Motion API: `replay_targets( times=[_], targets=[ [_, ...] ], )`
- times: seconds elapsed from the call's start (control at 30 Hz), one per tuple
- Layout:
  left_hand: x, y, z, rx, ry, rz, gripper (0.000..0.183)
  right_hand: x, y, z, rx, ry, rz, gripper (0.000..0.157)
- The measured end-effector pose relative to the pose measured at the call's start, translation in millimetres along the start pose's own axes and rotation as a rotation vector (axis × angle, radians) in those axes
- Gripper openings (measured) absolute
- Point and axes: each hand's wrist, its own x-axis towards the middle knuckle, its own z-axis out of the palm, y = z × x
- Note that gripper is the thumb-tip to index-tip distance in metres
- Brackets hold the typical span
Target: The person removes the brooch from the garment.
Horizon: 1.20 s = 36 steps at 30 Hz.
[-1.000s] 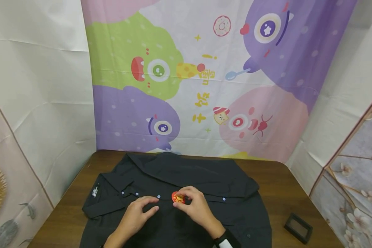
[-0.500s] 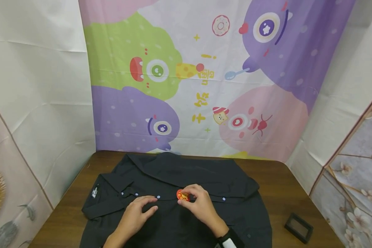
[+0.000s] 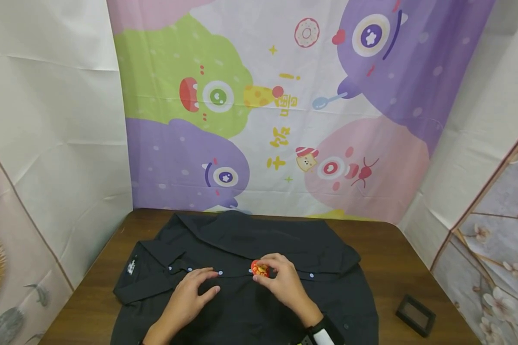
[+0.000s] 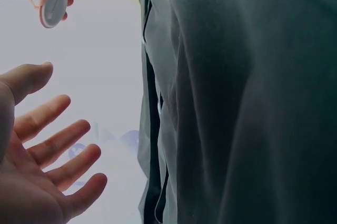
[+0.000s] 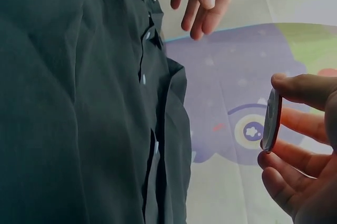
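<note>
A round red and yellow pin badge [image 3: 259, 269] is pinched between the fingers and thumb of my right hand [image 3: 286, 283], held over the shirt's button line. Its grey back with a thin pin bar faces the left wrist camera, where the badge [image 4: 54, 6] shows near the top. My left hand [image 3: 188, 300] hovers to the left with fingers spread and nothing in them. Beneath both hands lies a black button-up shirt [image 3: 237, 314] with small pale buttons along its front; its collar area, with a white label, is at the left.
The brown wooden table [image 3: 399, 261] shows around the shirt. A small black rectangular frame [image 3: 416, 315] rests on it at the right. Behind the table hangs a cartoon-printed cloth [image 3: 267, 191], with pale sheets at either side.
My right hand has shifted a little to the right with the badge, and a pale shirt button now shows just left of it. My left hand stays nearly still.
</note>
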Motion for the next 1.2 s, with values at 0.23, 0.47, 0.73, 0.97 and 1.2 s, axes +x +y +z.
replay_targets(
  times=[0.23, 0.47, 0.73, 0.97, 1.2],
  targets=[
    [0.3, 0.3, -2.7, 0.004, -0.016, -0.010, 0.032, -1, 3, -3.6, -0.072, 0.016, -0.002, 0.028],
    [1.1, 0.5, -3.9, 0.025, -0.014, 0.003, 0.033, -3, 4, -3.2, -0.114, 0.019, -0.026, 0.029],
    [0.4, 0.0, -3.9, 0.042, -0.018, 0.009, 0.037, -7, 10, -2.0, -0.201, 0.029, -0.058, 0.030],
    [-1.0, -4.5, -3.1, 0.073, -0.050, 0.047, 0.045, -7, 12, -3.6, -0.274, 0.071, -0.079, 0.031],
    [-2.7, -4.9, -3.3, 0.133, -0.117, 0.034, 0.052, -9, 16, -3.1, -0.311, 0.088, -0.058, 0.031]
  ],
)
